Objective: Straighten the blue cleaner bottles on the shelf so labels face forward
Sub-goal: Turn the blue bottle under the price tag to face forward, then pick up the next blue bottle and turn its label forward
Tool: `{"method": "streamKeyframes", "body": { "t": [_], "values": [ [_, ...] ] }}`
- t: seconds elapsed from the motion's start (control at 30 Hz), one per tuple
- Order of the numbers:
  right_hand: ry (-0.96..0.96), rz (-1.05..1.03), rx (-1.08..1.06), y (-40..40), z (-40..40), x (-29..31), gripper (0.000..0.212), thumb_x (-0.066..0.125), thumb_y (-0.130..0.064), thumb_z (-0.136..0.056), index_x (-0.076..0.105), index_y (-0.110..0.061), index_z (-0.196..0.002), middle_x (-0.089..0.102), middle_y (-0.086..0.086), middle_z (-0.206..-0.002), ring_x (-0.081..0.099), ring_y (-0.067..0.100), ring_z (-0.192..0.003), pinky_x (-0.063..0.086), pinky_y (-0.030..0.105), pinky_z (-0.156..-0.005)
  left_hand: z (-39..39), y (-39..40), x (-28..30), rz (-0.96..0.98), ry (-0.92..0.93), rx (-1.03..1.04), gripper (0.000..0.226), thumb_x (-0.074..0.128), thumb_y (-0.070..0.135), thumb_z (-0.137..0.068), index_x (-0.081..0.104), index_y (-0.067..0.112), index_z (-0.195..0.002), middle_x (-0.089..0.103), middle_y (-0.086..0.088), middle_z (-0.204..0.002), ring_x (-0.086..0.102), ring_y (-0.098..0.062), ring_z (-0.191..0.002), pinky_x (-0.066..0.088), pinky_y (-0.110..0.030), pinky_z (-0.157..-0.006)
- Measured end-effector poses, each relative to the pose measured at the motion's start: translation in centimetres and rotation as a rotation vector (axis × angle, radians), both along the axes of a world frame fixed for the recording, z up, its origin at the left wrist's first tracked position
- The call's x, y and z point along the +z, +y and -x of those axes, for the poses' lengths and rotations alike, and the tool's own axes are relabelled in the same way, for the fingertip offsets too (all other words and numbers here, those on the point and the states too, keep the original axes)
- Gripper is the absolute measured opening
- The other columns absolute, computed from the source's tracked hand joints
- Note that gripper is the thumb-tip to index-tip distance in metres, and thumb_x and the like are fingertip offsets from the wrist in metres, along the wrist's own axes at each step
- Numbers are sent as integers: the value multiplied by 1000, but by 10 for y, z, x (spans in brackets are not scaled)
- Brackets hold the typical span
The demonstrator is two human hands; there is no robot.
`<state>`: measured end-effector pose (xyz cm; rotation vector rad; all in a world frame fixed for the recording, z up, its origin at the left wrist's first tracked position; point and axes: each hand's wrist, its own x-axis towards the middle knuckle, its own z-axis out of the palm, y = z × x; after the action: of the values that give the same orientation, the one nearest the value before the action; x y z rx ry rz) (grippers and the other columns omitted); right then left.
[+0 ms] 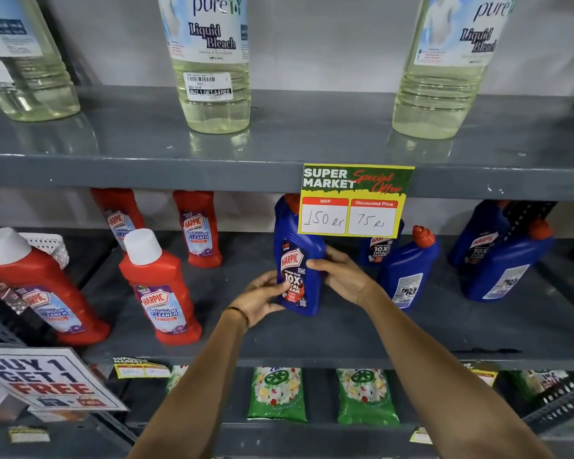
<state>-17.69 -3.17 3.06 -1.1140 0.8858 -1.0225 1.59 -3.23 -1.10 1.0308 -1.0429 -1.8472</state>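
Note:
Both hands hold one blue Harpic cleaner bottle (295, 246) upright on the middle grey shelf (312, 339), its front label facing me. My left hand (262, 296) grips its lower left side; my right hand (342, 276) wraps its right side. Right of it a second blue bottle (408, 270) with a red cap shows its white back label. Behind that one stands a blue bottle (378, 250) with its front label out. Far right, a blue bottle (507, 270) shows its back label, and another (478, 240) behind it faces forward.
A yellow price card (355, 200) hangs from the upper shelf edge over the held bottle's top. Red Harpic bathroom cleaner bottles (161, 289) fill the shelf's left half. Clear bleach bottles (212, 61) stand above; green pouches (277, 392) lie below. A "buy 1 get 1 free" sign (47, 379) sits lower left.

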Motion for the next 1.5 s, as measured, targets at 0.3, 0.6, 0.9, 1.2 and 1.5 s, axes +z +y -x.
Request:
{"method": "streamKeyframes", "body": {
  "t": [0.3,0.6,0.9,1.2,1.5],
  "values": [
    [191,81,-109,-7,5,-9,56,69,5,-75,57,-23,-122,68,-3,-110,65,8,-100,58,21,-74,6,-8,-7,164,-354,198,42,76,-1,-68,51,9,-101,60,-6,-99,59,-24,-95,54,-32,-75],
    [249,55,-123,-9,1,-22,60,66,11,-74,50,-8,-129,62,15,-123,61,20,-107,57,20,-73,10,-11,-21,247,-535,269,40,81,1,-62,48,20,-77,60,-10,-94,57,-24,-88,52,-38,-82],
    [264,-2,-199,3,1,-22,65,67,10,-74,44,-3,-134,57,19,-131,58,23,-113,54,21,-78,16,1,-22,224,-596,325,49,78,3,-67,55,-4,-110,65,-21,-111,61,-32,-99,51,-42,-91],
    [421,-126,-452,44,30,-44,60,71,-13,-79,46,-8,-134,50,14,-138,51,24,-123,42,32,-97,32,43,-32,108,-668,441,50,76,20,-73,57,-1,-115,67,-17,-113,59,-30,-111,47,-38,-98],
    [456,-253,-693,88,106,-59,42,73,-17,-78,61,-7,-116,63,13,-123,57,27,-116,45,47,-102,105,55,-26,191,-578,262,45,73,16,-76,56,0,-115,64,-20,-116,60,-29,-108,47,-31,-91]
  ]
}}
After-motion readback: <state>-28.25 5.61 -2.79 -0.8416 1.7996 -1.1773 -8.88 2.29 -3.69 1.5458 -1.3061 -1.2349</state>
